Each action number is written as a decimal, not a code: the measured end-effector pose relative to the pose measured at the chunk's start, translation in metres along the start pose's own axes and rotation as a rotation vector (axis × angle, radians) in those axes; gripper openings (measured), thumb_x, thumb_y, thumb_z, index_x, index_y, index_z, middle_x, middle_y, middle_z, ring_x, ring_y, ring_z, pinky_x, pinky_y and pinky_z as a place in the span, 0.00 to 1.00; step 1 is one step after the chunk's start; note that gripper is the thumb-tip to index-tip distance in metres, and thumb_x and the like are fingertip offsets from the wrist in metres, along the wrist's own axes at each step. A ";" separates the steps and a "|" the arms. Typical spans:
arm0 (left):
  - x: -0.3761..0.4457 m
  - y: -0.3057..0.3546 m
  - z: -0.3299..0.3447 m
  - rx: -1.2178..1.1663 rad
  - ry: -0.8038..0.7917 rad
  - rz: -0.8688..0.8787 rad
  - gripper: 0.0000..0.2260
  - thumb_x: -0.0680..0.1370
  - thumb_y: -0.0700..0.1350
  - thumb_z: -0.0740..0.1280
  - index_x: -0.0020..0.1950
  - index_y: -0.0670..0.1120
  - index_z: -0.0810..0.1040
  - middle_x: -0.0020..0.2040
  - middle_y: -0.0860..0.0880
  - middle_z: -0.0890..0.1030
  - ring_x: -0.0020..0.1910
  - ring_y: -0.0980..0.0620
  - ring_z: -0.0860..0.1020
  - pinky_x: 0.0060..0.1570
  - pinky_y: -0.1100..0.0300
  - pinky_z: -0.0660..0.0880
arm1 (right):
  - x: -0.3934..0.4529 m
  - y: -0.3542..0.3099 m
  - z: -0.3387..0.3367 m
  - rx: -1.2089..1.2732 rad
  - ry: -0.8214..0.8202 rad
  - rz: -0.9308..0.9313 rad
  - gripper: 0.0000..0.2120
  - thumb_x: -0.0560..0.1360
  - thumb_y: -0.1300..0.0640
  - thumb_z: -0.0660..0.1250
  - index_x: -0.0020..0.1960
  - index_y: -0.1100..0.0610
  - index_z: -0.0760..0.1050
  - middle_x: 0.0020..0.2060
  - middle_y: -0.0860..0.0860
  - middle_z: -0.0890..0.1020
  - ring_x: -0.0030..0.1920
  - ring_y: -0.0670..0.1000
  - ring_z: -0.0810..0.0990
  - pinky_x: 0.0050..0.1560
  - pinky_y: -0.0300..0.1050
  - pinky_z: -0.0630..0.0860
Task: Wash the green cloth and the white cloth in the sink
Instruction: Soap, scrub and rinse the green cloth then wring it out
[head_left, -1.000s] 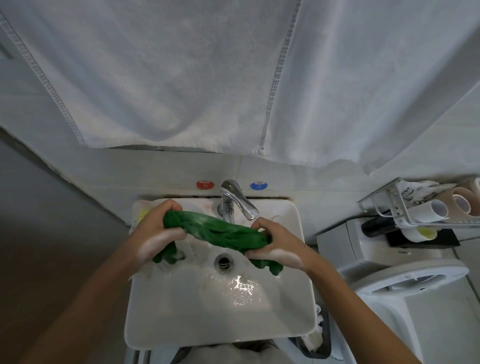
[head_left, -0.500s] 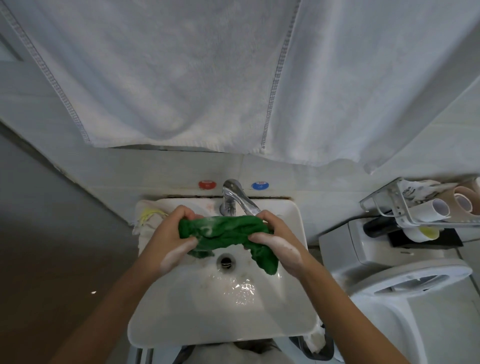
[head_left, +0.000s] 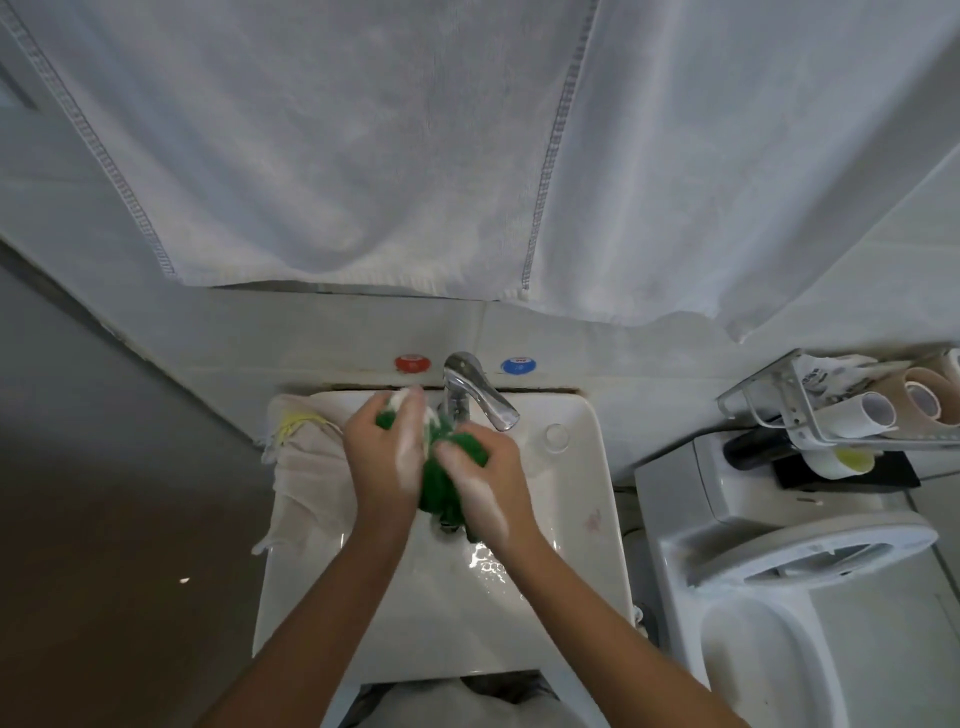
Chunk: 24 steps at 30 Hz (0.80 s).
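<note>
Your left hand (head_left: 387, 457) and right hand (head_left: 480, 480) both grip the bunched green cloth (head_left: 441, 475) over the sink (head_left: 576, 519), near the tap (head_left: 475, 389). Rub fold against fold, keeping it low. The white cloth (head_left: 306, 467) waits on the left rim.

Green cloth (head_left: 441, 480) bunched, soapy, over the sink (head_left: 582, 561); white cloth (head_left: 306, 467) draped on its left rim.
</note>
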<state>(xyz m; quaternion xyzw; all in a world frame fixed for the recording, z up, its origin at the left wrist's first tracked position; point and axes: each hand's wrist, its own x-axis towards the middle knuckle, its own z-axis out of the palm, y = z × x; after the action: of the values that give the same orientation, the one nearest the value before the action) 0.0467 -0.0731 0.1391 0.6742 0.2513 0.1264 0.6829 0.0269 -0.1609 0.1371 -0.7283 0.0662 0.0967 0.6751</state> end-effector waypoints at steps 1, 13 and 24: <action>0.005 -0.001 0.001 0.008 0.018 0.036 0.15 0.77 0.39 0.65 0.31 0.40 0.67 0.28 0.44 0.69 0.27 0.53 0.69 0.28 0.59 0.67 | -0.005 0.000 0.001 -0.012 -0.034 -0.006 0.15 0.76 0.64 0.64 0.31 0.59 0.70 0.26 0.48 0.73 0.26 0.45 0.72 0.27 0.40 0.70; -0.017 -0.021 0.009 0.154 -0.091 0.216 0.17 0.76 0.47 0.63 0.28 0.46 0.65 0.24 0.52 0.66 0.25 0.56 0.65 0.27 0.59 0.65 | 0.018 0.007 -0.003 0.002 0.133 0.066 0.17 0.79 0.61 0.58 0.32 0.56 0.67 0.26 0.50 0.70 0.30 0.49 0.70 0.32 0.42 0.67; -0.031 -0.018 0.015 0.138 -0.102 0.242 0.16 0.75 0.46 0.62 0.29 0.43 0.67 0.24 0.48 0.68 0.25 0.55 0.66 0.27 0.59 0.66 | 0.034 -0.003 -0.004 0.135 0.211 0.132 0.13 0.72 0.56 0.61 0.28 0.52 0.67 0.26 0.51 0.68 0.33 0.52 0.68 0.36 0.47 0.67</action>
<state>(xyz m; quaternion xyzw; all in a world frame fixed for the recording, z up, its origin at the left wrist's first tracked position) 0.0251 -0.1031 0.1266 0.7505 0.1415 0.1557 0.6264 0.0614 -0.1630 0.1325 -0.6815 0.1908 0.0588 0.7040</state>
